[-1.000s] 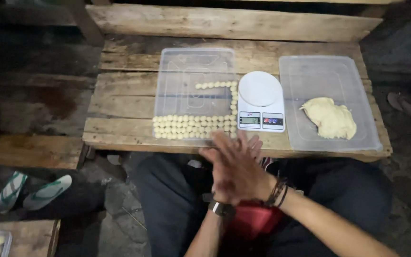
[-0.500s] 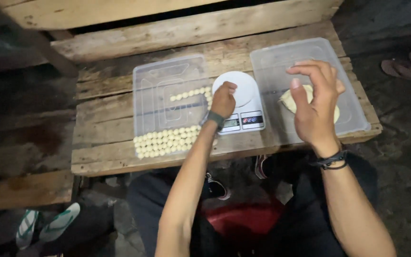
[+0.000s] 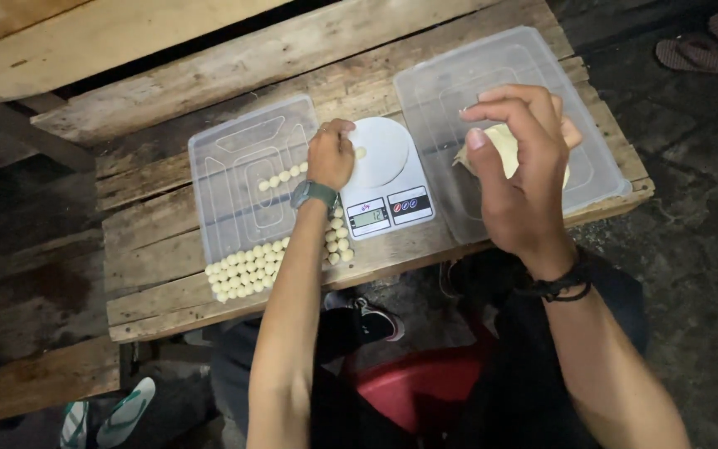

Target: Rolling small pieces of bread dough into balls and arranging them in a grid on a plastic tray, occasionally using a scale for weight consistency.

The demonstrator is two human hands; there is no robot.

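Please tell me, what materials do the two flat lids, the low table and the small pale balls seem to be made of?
The two clear flat lids look like glossy plastic: see-through, with moulded ridges. The low plank table is rough, unfinished wood, showing grain and gaps. The small pale balls look like soft matt dough, probably the same as the yellowish lump behind the right hand.

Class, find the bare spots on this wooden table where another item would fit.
Bare planks lie left of the clear lid with dough balls and along the wooden table front edge. Crowded: white scale, right clear lid.
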